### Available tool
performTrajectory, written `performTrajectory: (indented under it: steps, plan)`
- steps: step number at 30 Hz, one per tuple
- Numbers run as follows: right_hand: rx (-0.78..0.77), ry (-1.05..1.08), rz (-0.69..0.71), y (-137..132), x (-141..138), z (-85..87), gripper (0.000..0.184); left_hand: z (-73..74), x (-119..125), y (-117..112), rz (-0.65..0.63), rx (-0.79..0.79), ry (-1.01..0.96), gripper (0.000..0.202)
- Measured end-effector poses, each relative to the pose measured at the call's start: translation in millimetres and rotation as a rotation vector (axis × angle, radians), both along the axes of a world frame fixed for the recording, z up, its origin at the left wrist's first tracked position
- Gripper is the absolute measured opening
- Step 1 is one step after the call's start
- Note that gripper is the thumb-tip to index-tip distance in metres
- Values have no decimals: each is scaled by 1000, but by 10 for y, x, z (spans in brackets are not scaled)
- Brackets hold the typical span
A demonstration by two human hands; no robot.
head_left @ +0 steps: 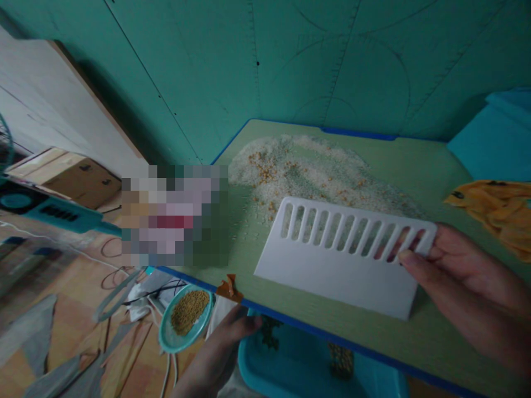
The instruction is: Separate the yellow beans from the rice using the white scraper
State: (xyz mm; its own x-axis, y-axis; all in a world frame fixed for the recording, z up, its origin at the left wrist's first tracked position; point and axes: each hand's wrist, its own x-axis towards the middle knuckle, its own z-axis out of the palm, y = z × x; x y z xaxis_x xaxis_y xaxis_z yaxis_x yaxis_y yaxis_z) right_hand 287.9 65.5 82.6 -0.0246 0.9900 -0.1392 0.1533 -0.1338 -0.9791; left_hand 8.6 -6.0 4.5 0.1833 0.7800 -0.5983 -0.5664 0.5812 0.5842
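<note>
My right hand (pixel 464 276) grips the right end of a white plastic scraper (pixel 332 265) with a row of slots along its top edge, held tilted over the green table (pixel 415 166). A wide spread of white rice mixed with brown grains (pixel 298 171) lies on the table just beyond the scraper. My left hand (pixel 232 337) is below the table's blue front edge, fingers curled on the rim of a blue tray (pixel 298 370) that holds some dark and brown grains.
A small teal bowl of brown grains (pixel 185 318) sits on the floor at lower left. An orange cloth (pixel 498 213) lies at the table's right. A blurred patch covers the table's left corner. A cardboard box (pixel 70 177), cables and a teal device lie left.
</note>
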Motion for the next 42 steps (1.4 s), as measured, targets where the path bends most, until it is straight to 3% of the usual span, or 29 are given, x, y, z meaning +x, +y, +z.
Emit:
performTrajectory:
  steps: [5,11,17,26,42]
  plan:
    - [104,-9,-103,69,-45,95,21,-29,0,-4,12,-19,58,37]
    - [153,6,-250,144,10,159,32,-14,-12,-14,-31,-29,4,39]
    - [77,60,-217,146,-7,129,29,-43,-22,-27,-5,1,55,42]
    - [7,76,-143,136,2,166,24,-56,-28,-21,-56,31,-44,39]
    - [-29,120,-144,121,-9,130,30,-98,-19,-42,-23,20,-9,42]
